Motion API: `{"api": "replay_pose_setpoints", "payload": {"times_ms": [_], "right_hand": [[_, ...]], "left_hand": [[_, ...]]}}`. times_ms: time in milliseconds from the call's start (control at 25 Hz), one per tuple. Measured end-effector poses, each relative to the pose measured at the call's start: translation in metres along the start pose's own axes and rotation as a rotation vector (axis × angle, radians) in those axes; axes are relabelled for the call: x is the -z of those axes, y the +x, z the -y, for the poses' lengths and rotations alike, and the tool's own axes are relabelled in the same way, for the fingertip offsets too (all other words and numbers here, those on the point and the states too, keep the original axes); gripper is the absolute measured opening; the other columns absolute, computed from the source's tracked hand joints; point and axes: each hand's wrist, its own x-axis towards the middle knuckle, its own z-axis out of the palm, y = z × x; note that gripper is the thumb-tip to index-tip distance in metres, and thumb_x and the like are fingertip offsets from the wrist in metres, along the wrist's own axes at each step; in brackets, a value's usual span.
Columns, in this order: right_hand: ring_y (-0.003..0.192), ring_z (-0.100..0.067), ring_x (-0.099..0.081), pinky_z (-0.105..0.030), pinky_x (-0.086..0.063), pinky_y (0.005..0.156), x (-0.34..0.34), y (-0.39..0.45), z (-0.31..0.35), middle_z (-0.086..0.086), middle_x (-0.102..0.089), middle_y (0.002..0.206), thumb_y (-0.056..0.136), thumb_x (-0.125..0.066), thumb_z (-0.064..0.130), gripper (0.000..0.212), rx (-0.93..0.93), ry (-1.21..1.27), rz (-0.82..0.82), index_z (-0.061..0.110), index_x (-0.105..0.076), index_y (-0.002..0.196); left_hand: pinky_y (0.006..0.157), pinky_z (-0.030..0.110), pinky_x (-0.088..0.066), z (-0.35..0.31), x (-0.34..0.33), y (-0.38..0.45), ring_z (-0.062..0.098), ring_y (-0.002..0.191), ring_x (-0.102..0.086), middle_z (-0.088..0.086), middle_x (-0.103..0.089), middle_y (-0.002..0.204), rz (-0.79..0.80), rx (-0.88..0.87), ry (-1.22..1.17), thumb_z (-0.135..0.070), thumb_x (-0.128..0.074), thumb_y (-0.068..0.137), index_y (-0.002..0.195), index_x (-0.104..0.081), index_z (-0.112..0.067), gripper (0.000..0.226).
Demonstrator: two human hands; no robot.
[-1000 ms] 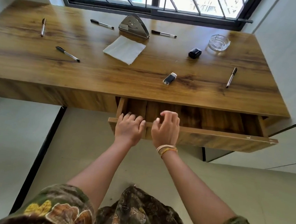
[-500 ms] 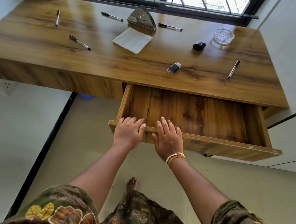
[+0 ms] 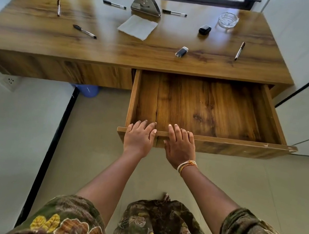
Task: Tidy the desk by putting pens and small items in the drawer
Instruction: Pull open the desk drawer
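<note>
The wooden drawer (image 3: 244, 143) stands pulled far out from under the desk (image 3: 157, 58), and its floor is bare. My left hand (image 3: 139, 136) and my right hand (image 3: 180, 145) sit side by side at the left end of the drawer front, fingers hooked over its top edge. Several pens lie on the desk: one far left (image 3: 58, 7), one left of centre (image 3: 84, 31), two at the back (image 3: 114, 4) (image 3: 174, 12), one on the right (image 3: 239, 51). A small black-and-silver item (image 3: 181, 52) and a black item (image 3: 204, 29) also lie there.
A white napkin (image 3: 137, 27), a metal napkin holder (image 3: 146, 3) and a glass ashtray (image 3: 228, 20) are on the desk. A blue object (image 3: 87, 90) sits on the floor under the desk. White walls close in on both sides.
The drawer has slid from barely open to far out, with both hands on its front edge drawing back with it.
</note>
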Motion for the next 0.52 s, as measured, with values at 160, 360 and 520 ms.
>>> {"api": "replay_pose_setpoints", "payload": {"times_ms": [160, 360, 520], "right_hand": [[0.106, -0.031, -0.054, -0.047, -0.040, 0.094, 0.003, -0.031, 0.007, -0.013, -0.052, 0.134, 0.093, -0.037, 0.041, 0.056, 0.006, -0.023, -0.010, 0.011, -0.040, 0.140], [0.102, -0.031, -0.054, -0.048, -0.041, 0.092, 0.006, -0.065, 0.016, -0.013, -0.054, 0.130, 0.092, -0.039, 0.042, 0.056, 0.002, -0.030, -0.004, 0.010, -0.042, 0.138], [0.101, -0.032, -0.054, -0.048, -0.040, 0.092, 0.006, -0.088, 0.020, -0.014, -0.054, 0.130, 0.092, -0.041, 0.041, 0.057, 0.005, -0.043, -0.014, 0.010, -0.041, 0.139]], "left_hand": [[0.112, 0.041, -0.029, -0.001, -0.001, -0.032, 0.021, 0.138, -0.038, -0.002, -0.047, 0.147, 0.010, -0.017, -0.008, -0.047, -0.018, 0.101, 0.143, -0.042, -0.035, 0.050], [0.109, 0.040, -0.032, -0.002, -0.002, -0.067, 0.020, 0.135, -0.040, -0.002, -0.048, 0.146, 0.013, -0.019, -0.011, -0.045, -0.019, 0.101, 0.142, -0.043, -0.033, 0.049], [0.108, 0.040, -0.032, -0.004, -0.003, -0.091, 0.021, 0.135, -0.041, -0.001, -0.048, 0.146, 0.019, -0.022, -0.013, -0.044, -0.021, 0.102, 0.142, -0.045, -0.032, 0.048]]}}
